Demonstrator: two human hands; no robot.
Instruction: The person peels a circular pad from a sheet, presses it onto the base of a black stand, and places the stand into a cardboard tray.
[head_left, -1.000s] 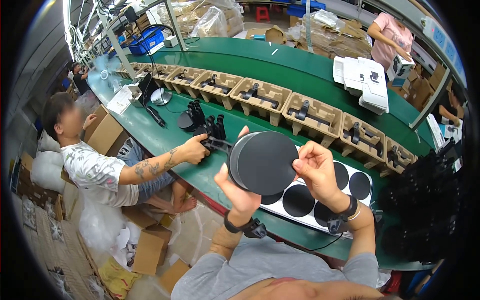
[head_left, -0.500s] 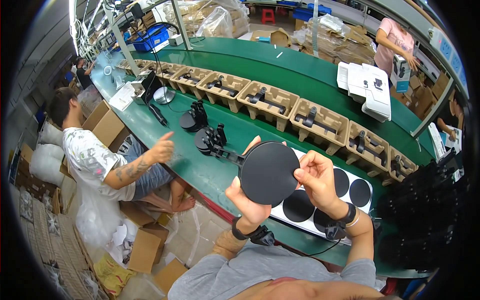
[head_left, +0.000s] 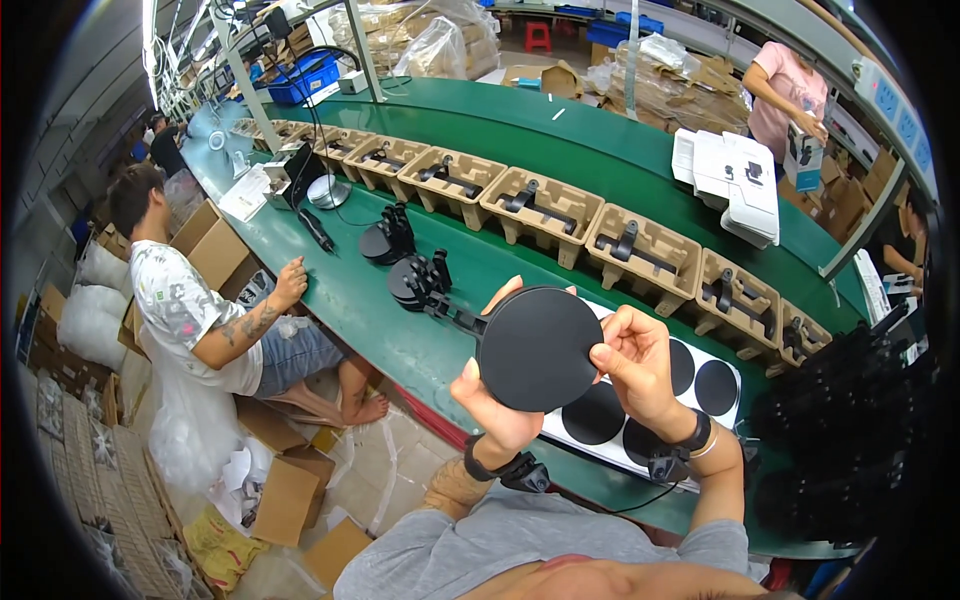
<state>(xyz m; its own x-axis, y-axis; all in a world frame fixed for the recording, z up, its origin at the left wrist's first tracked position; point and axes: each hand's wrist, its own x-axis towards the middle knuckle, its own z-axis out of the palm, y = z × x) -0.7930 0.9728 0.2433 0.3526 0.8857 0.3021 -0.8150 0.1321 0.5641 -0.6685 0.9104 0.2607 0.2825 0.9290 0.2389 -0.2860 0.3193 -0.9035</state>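
While our left hand (head_left: 503, 418) cups the stand (head_left: 463, 319), our right hand (head_left: 640, 365) pinches its seemingly seated disc (head_left: 540, 350), more discs (head_left: 716, 388) remaining lower right.

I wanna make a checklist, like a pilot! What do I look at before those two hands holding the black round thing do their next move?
1. Left hand holding the black round piece from its left side: ok.
2. Right hand gripping the piece's right edge, thumb in front: ok.
3. Black face pressed down flat all over: cannot tell, since it shows only from the front.
4. Black arm beside the piece free of the stand behind it: cannot tell, they overlap in this view.
5. Co-worker's hand away from the piece: ok.
6. White sheet with black discs fully uncovered: not ok, the right arm and hand hide part of it.
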